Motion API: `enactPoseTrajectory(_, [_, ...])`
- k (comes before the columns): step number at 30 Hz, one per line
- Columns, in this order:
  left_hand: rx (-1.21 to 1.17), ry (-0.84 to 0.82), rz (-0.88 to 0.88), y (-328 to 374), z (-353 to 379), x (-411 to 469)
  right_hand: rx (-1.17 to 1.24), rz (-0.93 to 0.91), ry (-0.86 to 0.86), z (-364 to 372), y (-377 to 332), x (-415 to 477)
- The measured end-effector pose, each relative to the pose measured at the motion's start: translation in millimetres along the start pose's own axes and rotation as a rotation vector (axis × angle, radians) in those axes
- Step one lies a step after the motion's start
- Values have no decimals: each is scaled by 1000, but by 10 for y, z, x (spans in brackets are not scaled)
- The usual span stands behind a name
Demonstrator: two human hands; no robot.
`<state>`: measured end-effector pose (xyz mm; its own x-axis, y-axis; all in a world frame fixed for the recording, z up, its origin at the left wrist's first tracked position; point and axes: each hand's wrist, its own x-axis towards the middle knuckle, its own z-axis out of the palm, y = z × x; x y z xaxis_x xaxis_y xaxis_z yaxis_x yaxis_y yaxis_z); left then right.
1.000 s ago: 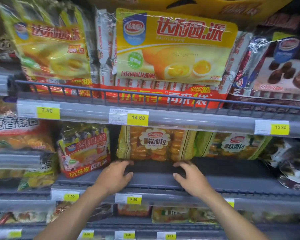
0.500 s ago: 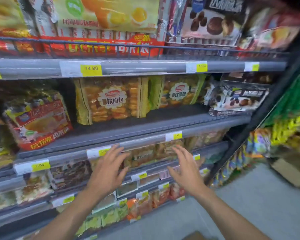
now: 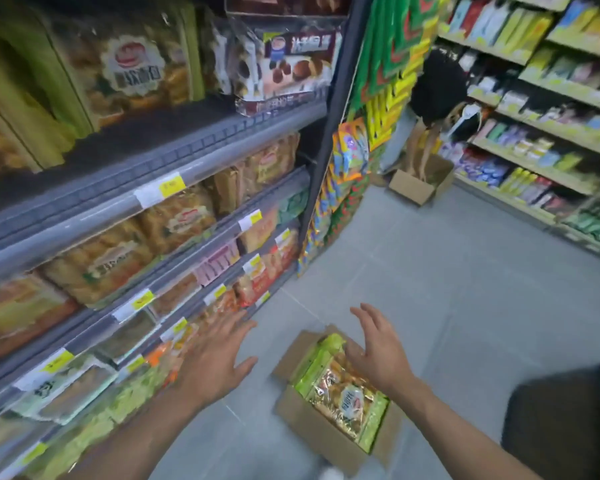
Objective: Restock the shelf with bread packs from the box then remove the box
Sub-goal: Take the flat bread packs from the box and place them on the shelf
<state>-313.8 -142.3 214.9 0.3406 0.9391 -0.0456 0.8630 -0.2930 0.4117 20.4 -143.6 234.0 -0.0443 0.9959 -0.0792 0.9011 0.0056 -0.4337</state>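
Below, bread pack (image 3: 343, 398) label illegible.

Even, fairly bright shop light falls from overhead, with no hard shadows on the grey tiled floor (image 3: 447, 306). Motion blur smears the packets on the grey metal shelves (image 3: 201, 147) from 8 to 11 o'clock. Wide-angle distortion bends uprights toward the edges. Glare glints off the shiny green-and-gold bread pack (image 3: 343, 400).

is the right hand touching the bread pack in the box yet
Cannot tell. In the head view the open right hand overlaps the bread pack in the box, but from above no contact or gap shows.
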Motion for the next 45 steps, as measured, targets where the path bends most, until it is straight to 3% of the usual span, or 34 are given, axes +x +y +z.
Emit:
enactPoseTrajectory(8, [-86, -310, 5, 556, 1367, 631, 63, 337, -130, 548, 1633, -480])
enactPoseTrajectory(14, [-100, -511, -99, 525, 2766, 1026, 166, 571, -269, 1507, 2642, -564])
enactPoseTrajectory(28, [-144, -670, -459, -103, 5642, 1917, 608, 1171, -376, 3959, 4227, -280])
enactPoseTrajectory(33, [-179, -614, -588, -253, 6192, 2288, 731, 1299, -319, 4672, 4662, -191])
enactPoseTrajectory(41, [-261, -716, -694, -459, 6592, 2408, 564, 1323, -229, 4794, 4530, 25])
enactPoseTrajectory(45, [-282, -718, -725, -484, 6676, 2374, 679, 1443, -224, 5123, 4681, 140])
